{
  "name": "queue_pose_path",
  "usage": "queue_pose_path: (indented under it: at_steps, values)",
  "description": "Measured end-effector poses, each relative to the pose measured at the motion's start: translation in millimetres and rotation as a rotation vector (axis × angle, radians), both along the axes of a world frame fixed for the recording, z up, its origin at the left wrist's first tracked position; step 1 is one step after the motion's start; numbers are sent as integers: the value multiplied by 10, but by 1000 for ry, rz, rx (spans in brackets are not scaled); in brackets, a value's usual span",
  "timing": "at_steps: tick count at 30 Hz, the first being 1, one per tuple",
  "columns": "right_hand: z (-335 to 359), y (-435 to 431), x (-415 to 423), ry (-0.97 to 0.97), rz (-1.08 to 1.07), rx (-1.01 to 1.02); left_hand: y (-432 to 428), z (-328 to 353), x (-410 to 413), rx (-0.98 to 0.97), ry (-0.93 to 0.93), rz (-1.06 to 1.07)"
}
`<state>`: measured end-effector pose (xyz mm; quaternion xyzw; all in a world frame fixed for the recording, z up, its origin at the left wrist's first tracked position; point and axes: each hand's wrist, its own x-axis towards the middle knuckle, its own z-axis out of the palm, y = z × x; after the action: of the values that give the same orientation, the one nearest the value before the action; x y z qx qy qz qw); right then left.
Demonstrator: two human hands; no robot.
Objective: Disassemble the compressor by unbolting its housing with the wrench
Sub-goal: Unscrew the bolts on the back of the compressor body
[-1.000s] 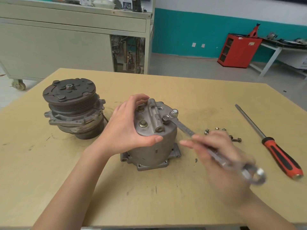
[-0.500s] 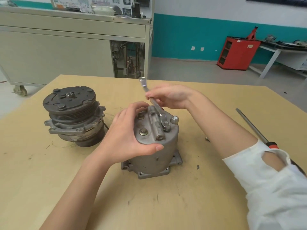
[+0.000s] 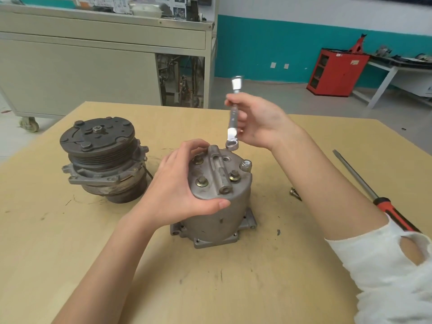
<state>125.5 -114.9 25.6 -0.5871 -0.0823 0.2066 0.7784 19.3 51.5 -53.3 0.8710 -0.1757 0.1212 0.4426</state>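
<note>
The grey compressor housing [image 3: 217, 213] stands upright mid-table, its top cover carrying several bolts. My left hand [image 3: 177, 183] grips the cover's left rim, thumb along the front edge. My right hand [image 3: 257, 122] holds a silver wrench [image 3: 233, 118] almost upright behind the housing. The wrench's ring end hangs just above the cover's far edge, off the bolts. A bright bolt [image 3: 246, 165] stands raised at the cover's right rim.
The clutch and pulley half of the compressor [image 3: 102, 157] sits to the left on the wooden table [image 3: 70, 253]. A red-handled screwdriver [image 3: 364, 190] lies at the right, a loose bolt [image 3: 294, 192] beside my forearm. A metal cabinet [image 3: 93, 61] stands behind.
My right hand swung the wrench from the near right round to the far side, then lifted it off the bolt and stood it almost upright. My left hand stayed put.
</note>
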Motion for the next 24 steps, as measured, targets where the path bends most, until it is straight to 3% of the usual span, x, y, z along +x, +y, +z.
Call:
queue_pose_path:
  at_steps: [3, 5, 9, 12, 15, 20, 22, 24]
  values:
    - [-19, -304, -283, -24, -112, 118, 4, 5, -11, 5, -5, -6]
    - [-78, -487, -531, -145, -213, 151, 3, 14, -13, 12, -11, -5]
    - [-301, -591, -1068, -797, -503, -92, -5, 18, -9, 16, -17, -16]
    - [-479, -533, -1324, -1041, -564, -205, -9, 11, -12, 4, -20, -15]
    - [-579, -480, -1456, -1118, -598, -258, -9, 4, -5, -3, -23, -20]
    - [-660, -468, -1599, -1314, -613, -584, -6, 9, -6, -17, -27, -24]
    - [-683, -463, -1654, -1204, -587, -540, -7, 15, -10, -16, -24, -25]
    - [-675, -534, -1604, -959, -538, -370, -16, 24, -12, -11, -20, -27]
